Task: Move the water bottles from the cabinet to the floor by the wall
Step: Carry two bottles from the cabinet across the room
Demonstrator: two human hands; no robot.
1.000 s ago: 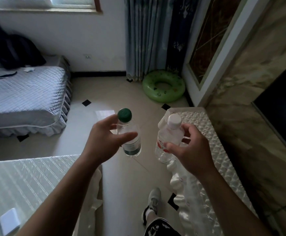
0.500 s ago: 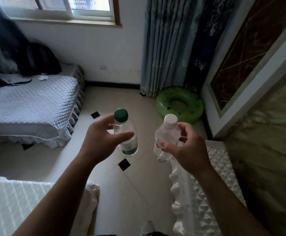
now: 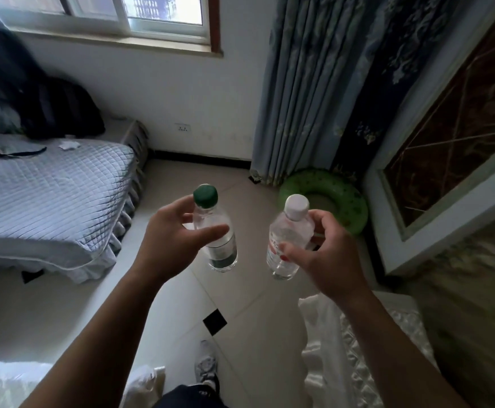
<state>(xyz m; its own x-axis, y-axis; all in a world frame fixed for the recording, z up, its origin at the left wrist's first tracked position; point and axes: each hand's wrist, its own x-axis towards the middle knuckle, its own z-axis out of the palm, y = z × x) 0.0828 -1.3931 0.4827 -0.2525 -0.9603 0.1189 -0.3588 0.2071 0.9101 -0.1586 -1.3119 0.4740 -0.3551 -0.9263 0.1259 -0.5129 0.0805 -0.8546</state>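
Note:
My left hand (image 3: 169, 240) grips a clear water bottle with a green cap (image 3: 215, 231), held upright in front of me. In my right hand (image 3: 325, 257) is a second clear bottle with a white cap and a red label (image 3: 287, 240), tilted slightly, thumb and fingers curled round its body. Both bottles hang in the air above the beige tiled floor (image 3: 240, 290). The white wall under the window (image 3: 181, 95) lies ahead, with its black skirting at floor level.
A grey quilted bed (image 3: 49, 195) fills the left. Blue curtains (image 3: 308, 83) and a green swim ring (image 3: 334, 195) stand at the far right corner. White quilted covers lie at bottom left (image 3: 4, 384) and bottom right (image 3: 358, 348). My shoe (image 3: 206, 366) is on the floor.
I have walked forward with both bottles; the window wall, bed and swim ring are closer, and the white covered furniture has dropped toward the bottom of the view.

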